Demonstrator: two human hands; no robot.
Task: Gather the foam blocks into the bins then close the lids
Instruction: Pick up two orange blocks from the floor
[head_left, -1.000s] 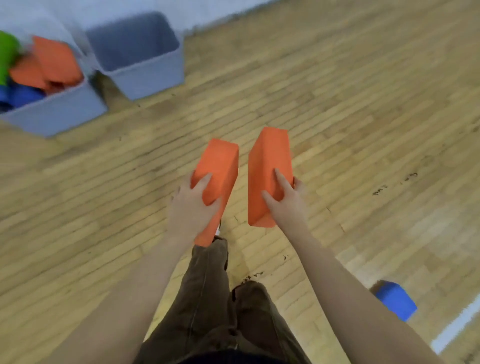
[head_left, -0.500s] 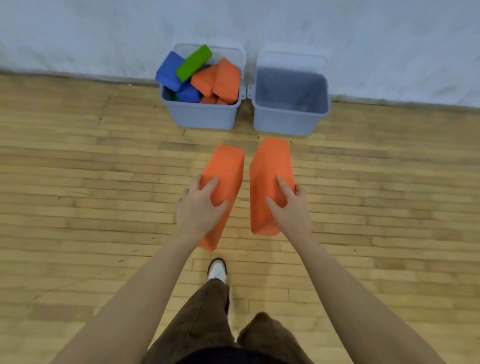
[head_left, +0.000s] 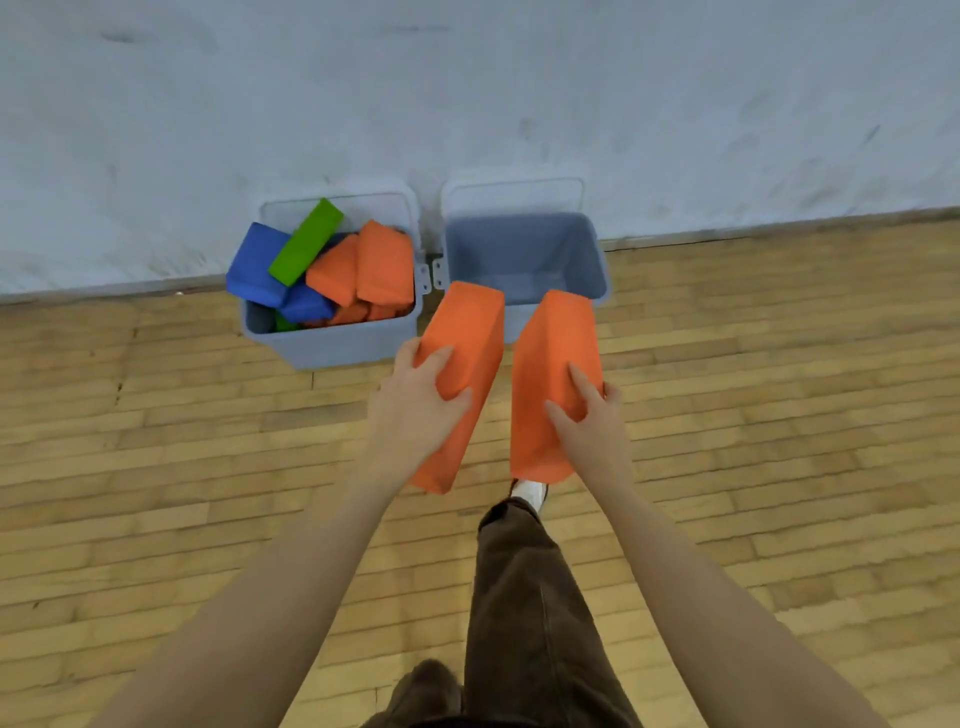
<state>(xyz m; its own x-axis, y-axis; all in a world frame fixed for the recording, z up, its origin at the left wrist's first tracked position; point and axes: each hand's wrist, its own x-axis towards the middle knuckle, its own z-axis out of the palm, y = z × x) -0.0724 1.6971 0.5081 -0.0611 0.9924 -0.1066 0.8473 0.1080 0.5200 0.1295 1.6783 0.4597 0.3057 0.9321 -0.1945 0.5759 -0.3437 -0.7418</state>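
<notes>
Leg: brown trouser leg (head_left: 524, 597) and white shoe (head_left: 531, 491), bottom centre.
Left hand (head_left: 415, 415): grasps an orange block (head_left: 465, 364), centre.
Right hand (head_left: 589, 431): grasps a second orange block (head_left: 553, 374), just beside.
Right bin (head_left: 524, 254): looks empty, lid (head_left: 511, 195) open, upper centre.
Left bin (head_left: 332, 343): heaped with blocks, upper left of centre, by the wall (head_left: 467, 78).

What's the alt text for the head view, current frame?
A person's left hand and right hand each grip an orange foam block above a wood floor, just short of two open grey bins by a white wall. The left bin is piled with blue, green and orange blocks; the right bin looks empty.
</notes>
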